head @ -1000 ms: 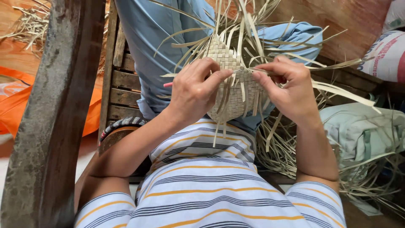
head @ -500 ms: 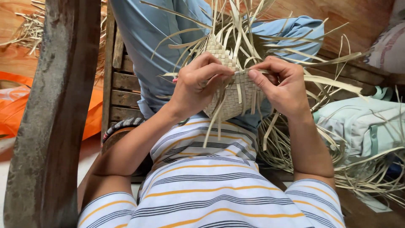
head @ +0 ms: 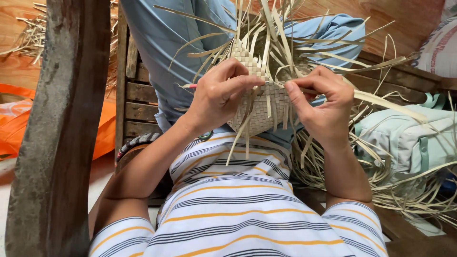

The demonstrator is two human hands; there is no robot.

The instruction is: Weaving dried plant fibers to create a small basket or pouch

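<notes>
A pale woven straw piece [head: 263, 102] with many loose strips sticking out rests over my lap, between both hands. My left hand [head: 216, 95] grips its left edge, thumb and forefinger pinched on the weave, with a thin pink-tipped tool [head: 190, 86] poking out behind the fingers. My right hand [head: 321, 104] pinches a long flat straw strip [head: 381, 100] that runs off to the right from the weave's upper edge.
A rough wooden post [head: 57, 133] stands at the left. A slatted wooden bench [head: 135, 100] lies under my blue trousers. Orange cloth [head: 14, 123] is at far left, a pale green bag [head: 409, 138] and loose straw [head: 404, 190] at right.
Both hands have stayed on the weave. The right hand shifted slightly right and down along the strip; the view drifted a little.
</notes>
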